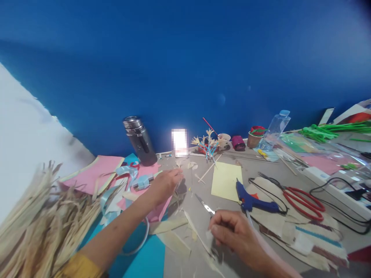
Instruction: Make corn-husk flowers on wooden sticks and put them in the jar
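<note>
Mid-frame, the left hand (169, 183) pinches a pale husk piece (179, 165), probably light and fragile, best held by its base; below right, the right hand (232, 228) holds scissors (207, 207).

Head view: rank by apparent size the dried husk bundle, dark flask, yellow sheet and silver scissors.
1. Dried husk bundle
2. Dark flask and yellow sheet: too alike to rank
3. Silver scissors, visible part only

Craft workspace, scissors (208, 209), glue gun (247, 201), dried husks (49, 227)
</note>
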